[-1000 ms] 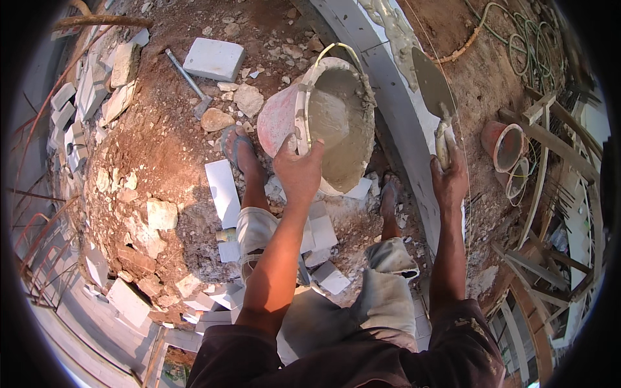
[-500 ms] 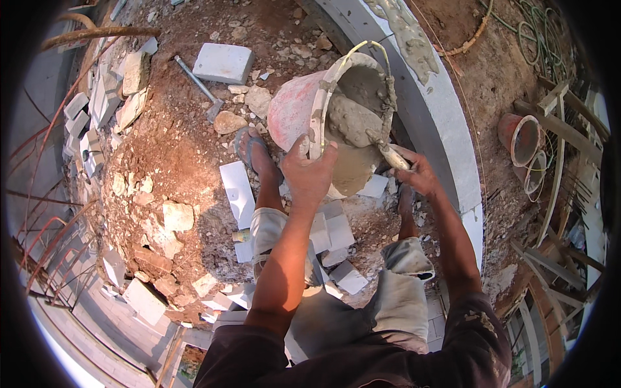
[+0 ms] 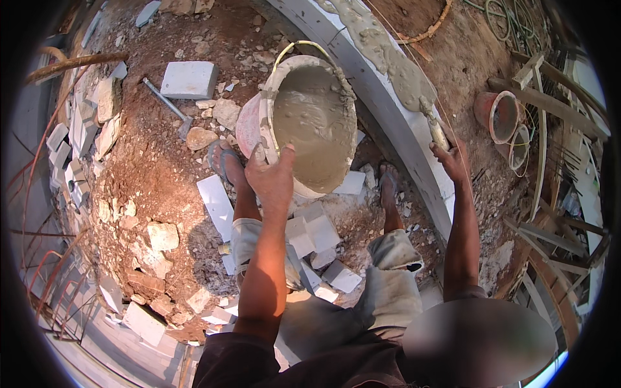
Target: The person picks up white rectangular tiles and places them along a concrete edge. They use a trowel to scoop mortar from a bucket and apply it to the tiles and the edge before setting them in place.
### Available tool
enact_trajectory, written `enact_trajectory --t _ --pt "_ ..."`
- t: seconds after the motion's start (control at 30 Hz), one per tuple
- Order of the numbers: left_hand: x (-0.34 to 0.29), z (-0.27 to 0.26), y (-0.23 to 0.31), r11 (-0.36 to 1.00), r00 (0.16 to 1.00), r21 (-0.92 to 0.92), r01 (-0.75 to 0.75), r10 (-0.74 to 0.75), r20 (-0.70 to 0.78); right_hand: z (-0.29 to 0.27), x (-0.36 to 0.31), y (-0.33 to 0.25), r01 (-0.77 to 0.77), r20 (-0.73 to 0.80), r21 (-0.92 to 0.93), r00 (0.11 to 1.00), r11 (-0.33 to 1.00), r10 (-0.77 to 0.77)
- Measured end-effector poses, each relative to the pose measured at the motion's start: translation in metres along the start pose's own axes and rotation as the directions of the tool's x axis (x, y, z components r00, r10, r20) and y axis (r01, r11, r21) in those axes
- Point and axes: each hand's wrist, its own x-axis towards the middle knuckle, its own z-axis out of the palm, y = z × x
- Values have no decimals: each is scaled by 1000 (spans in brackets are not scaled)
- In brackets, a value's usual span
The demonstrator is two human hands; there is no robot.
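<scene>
Though well apart, left hand (image 3: 272, 180) tight on bucket rim (image 3: 266, 113), right hand (image 3: 455, 157) around trowel handle (image 3: 436, 131).

Outdoor site, ground is reddish-brown dirt (image 3: 139, 181) littered with pale rocks (image 3: 163, 237). Left: rough pile of whitish blocks (image 3: 81, 126), then thin rusty rods (image 3: 29, 171) over a grey surface (image 3: 35, 142). Lower left: pale paved floor (image 3: 87, 323). Right edge: jumbled timber planks (image 3: 559, 108); coiled green hose (image 3: 497, 21) top right. Warm direct sunlight, bright on left-hand dirt, hard-edged shadow (image 3: 207, 252) near centre-left.
</scene>
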Motion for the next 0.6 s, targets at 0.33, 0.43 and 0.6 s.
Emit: enact_trajectory --t 0.33,0.43,0.6 --pt "-2 1 -3 999 1000 19 26 -26 -1 -3 -84 53 16 -274 -379 953 925 -129" --pt "1 2 -2 1000 1000 12 28 -28 11 2 -81 46 52 -308 -580 910 813 -278" --pt "-3 1 -2 994 994 -18 112 -112 13 31 -29 2 118 -303 -735 824 668 -479"
